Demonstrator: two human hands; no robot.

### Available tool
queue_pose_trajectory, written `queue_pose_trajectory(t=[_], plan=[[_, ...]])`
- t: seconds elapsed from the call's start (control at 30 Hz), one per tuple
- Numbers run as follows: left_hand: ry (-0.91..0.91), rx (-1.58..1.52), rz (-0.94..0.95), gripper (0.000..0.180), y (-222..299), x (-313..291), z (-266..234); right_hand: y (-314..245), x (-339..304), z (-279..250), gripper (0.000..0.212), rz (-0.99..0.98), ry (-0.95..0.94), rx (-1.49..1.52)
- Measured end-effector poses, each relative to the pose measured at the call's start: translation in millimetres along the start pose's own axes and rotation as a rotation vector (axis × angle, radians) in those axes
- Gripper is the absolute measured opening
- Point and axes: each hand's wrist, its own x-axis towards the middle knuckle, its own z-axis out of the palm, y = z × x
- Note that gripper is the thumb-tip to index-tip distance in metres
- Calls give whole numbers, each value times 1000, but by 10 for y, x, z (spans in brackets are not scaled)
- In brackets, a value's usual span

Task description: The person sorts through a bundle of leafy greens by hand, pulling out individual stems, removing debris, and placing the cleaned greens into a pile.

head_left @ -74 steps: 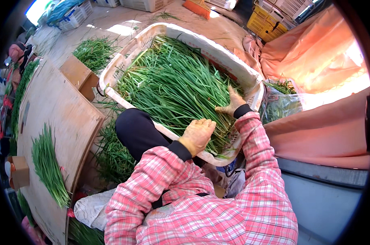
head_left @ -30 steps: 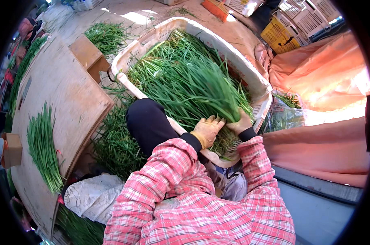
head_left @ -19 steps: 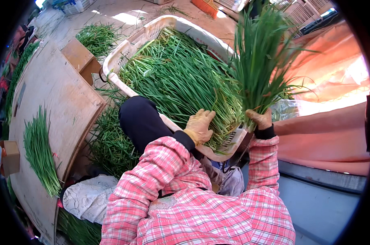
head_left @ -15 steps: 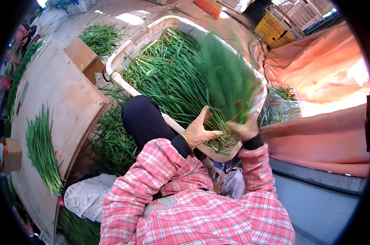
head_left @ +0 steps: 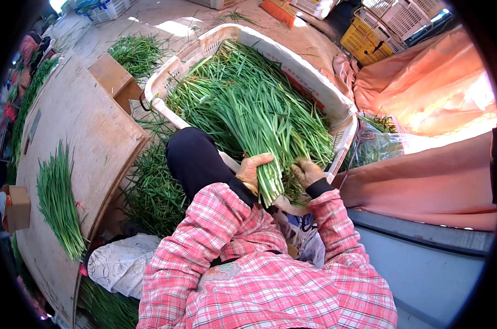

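Note:
A bunch of green garlic chives (head_left: 270, 181) lies in my gloved left hand (head_left: 254, 168), fingers wrapped round it near the pale stalk ends. Its leaves stretch away over the heap of loose chives (head_left: 221, 82) in a white plastic crate (head_left: 336, 98). Just right of the bunch, my gloved right hand (head_left: 307, 172) is closed, fingers curled at the crate's near end. What those fingers grip, if anything, I cannot make out. Beside my dark-clad knee, the crate stands tilted with its near end close to my body.
On the left a wooden board (head_left: 95, 137) carries a neat pile of chives (head_left: 61, 203) and a small cardboard box (head_left: 15, 208). More chives (head_left: 155, 192) lie beside my knee. An orange cloth (head_left: 424, 82) hangs on the right, above a grey-blue surface (head_left: 413, 263). Stacked crates (head_left: 369, 38) stand behind.
The bunch that was raised and blurred in my right hand now rests in my left, leaning over the heap. My right hand has come down and slightly left; my left hand has closed.

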Motion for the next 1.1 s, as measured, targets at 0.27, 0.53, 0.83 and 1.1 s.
queue_pose_trajectory(t=[0.27,0.53,0.83,1.1], plan=[[-332,43,151,58,461,-925,387,285,-67,146,34,-172,215,-84],[-198,224,292,76,502,-1652,246,-902,-563,111,34,58,-317,815],[33,372,531,66,341,-2272,-168,-2004,-820,896,39,-607,-249,521],[214,413,713,51,223,-2795,-645,-2623,-724,1269,44,-952,-237,-334]])
